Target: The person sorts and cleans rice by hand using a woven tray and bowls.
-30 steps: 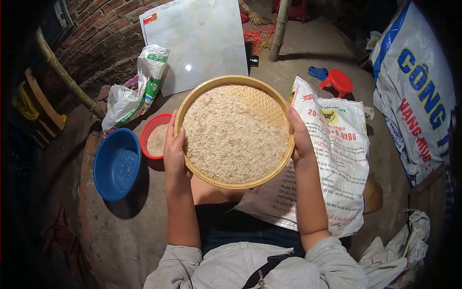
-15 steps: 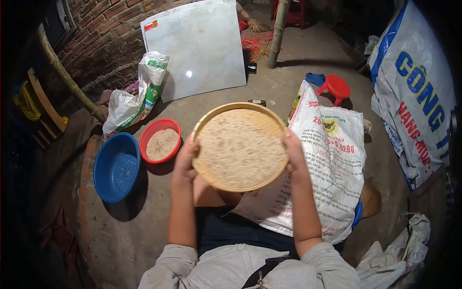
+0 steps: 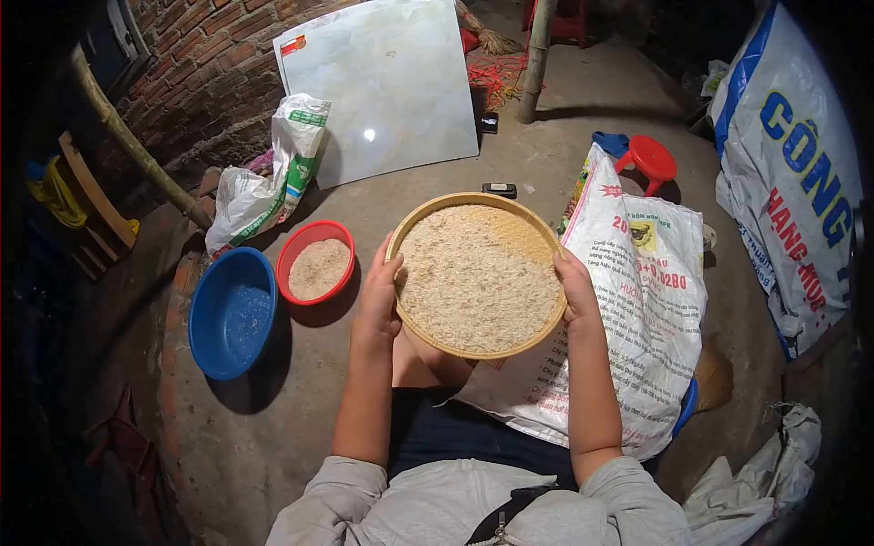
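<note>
A round, shallow woven sieve (image 3: 421,211) is held up over my lap, between my two hands. Pale grain, probably rice (image 3: 478,282), covers most of its bottom, with a bare strip at the upper right. My left hand (image 3: 379,296) grips the left rim, thumb on top. On the right rim my right hand (image 3: 578,289) is closed the same way. Left of the sieve stands a red basin (image 3: 284,264) with more pale grain (image 3: 319,268) in it. Beside that, a blue basin (image 3: 206,318) has some bits stuck to its inside.
A printed white sack (image 3: 637,337) lies flat at the right, near a red stool (image 3: 653,159). Ahead, a glossy panel (image 3: 382,100) leans by a brick wall (image 3: 205,64). A wooden pole (image 3: 537,64) stands beyond. A crumpled sack (image 3: 246,200) sits behind the basins.
The grain, blurred by motion before, now shows sharply and has gathered away from the sieve's upper right. The whole view has shifted slightly. Both hands keep their hold on the rim.
</note>
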`<state>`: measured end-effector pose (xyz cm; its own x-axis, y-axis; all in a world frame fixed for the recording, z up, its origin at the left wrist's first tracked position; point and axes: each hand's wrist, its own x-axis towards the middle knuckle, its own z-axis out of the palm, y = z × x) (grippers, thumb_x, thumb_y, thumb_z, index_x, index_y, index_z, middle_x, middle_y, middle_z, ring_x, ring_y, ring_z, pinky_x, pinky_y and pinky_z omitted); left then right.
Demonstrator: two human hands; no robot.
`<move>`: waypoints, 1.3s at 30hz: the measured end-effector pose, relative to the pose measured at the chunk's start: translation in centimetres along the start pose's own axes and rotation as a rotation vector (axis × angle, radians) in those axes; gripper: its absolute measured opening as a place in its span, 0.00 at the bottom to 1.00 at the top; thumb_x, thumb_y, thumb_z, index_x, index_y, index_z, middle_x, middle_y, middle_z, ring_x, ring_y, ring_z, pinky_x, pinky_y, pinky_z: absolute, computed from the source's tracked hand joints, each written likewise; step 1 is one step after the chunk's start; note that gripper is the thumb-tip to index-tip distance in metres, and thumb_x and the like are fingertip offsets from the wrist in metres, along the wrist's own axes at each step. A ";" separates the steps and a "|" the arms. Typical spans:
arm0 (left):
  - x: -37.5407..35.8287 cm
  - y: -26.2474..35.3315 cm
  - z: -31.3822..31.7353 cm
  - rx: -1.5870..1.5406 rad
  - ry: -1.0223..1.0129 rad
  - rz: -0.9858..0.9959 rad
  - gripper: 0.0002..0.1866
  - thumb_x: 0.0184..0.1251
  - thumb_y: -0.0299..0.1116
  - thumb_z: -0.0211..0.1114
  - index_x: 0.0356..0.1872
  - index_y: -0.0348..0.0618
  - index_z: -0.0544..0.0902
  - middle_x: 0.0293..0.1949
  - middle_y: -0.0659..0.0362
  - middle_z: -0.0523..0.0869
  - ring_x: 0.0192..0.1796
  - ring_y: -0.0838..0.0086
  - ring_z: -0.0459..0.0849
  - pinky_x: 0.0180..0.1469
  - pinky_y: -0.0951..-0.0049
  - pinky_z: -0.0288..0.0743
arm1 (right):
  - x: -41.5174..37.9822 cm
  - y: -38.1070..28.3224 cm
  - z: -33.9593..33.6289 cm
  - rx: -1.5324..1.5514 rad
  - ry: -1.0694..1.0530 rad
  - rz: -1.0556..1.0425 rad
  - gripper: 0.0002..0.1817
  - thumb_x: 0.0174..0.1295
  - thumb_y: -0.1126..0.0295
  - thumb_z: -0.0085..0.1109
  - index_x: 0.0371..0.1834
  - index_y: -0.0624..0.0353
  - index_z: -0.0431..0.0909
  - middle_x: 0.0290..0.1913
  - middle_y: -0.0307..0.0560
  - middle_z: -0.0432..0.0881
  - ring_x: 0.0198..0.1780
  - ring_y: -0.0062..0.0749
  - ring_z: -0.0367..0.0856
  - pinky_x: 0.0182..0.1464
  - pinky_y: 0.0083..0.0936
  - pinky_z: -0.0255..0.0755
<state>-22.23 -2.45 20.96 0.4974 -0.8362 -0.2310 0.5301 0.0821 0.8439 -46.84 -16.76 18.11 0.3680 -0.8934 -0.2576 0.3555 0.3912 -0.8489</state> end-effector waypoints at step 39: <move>9.1 -10.3 11.9 1.107 -0.572 0.749 0.09 0.46 0.22 0.58 0.31 0.36 0.82 0.33 0.52 0.83 0.39 0.60 0.81 0.41 0.66 0.76 | 5.0 4.2 -4.6 0.160 0.639 -0.250 0.19 0.69 0.70 0.36 0.62 0.62 0.61 0.58 0.55 0.69 0.55 0.43 0.73 0.54 0.37 0.72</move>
<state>-31.31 -17.31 15.96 -0.0628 -0.9053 0.4201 -0.6483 0.3570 0.6725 -47.49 -20.64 11.15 -0.3007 -0.8963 -0.3259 0.5036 0.1410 -0.8524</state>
